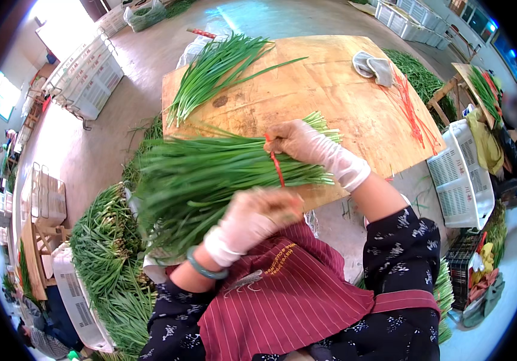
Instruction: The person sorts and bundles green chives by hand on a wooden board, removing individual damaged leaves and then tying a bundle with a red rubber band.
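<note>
A thick bundle of garlic chives (210,171) lies across the near edge of the wooden board, green leaves to the left and pale cut ends to the right. A red tie (277,168) goes round it near the cut ends. My right hand (294,141), in a thin whitish glove, rests on top of the bundle with its fingers pinched on the tie. Just in front of the bundle is my left hand (255,219), gloved likewise, its fingers bent but smeared by motion. Whether it holds the tie's other end cannot be made out.
Loose chives (216,75) lie at the board's far left. A grey cloth glove (373,67) and red ties (412,114) are at its right. Heaped chives (111,253) fill the left side. White crates (464,174) stand to the right; more stacked crates (93,81) are behind left.
</note>
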A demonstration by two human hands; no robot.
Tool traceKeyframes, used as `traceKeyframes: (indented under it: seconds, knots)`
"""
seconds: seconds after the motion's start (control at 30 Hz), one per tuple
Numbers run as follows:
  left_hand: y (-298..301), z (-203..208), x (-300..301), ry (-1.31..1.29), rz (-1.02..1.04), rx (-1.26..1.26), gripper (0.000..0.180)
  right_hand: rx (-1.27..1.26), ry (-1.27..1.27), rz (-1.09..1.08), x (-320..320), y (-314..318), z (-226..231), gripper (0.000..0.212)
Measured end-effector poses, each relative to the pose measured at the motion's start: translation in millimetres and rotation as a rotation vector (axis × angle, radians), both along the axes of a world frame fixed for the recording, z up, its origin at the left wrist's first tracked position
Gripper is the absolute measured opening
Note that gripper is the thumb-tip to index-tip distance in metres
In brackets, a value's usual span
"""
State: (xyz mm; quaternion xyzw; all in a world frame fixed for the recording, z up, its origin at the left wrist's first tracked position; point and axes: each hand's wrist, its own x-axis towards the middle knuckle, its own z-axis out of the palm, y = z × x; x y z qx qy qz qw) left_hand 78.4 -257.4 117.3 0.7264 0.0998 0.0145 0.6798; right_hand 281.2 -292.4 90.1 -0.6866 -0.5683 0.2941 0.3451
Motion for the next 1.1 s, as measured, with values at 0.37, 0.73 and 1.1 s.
traceKeyframes:
  seconds: [0.37,0.73,1.1]
  knots:
    - [41,-47,53,0.107,0.262,1.341,0.087,0.461,-0.113,-0.371,-26,14,-9,0.006]
    - [54,-54,64,-0.054,0.539,1.061,0.024,0.618,0.125,-0.362,-29,6,-15,0.008]
    - [47,-20,50,-0.013,0.457,1.472,0.099,0.729,-0.442,-0.181,-39,-15,31,0.010]
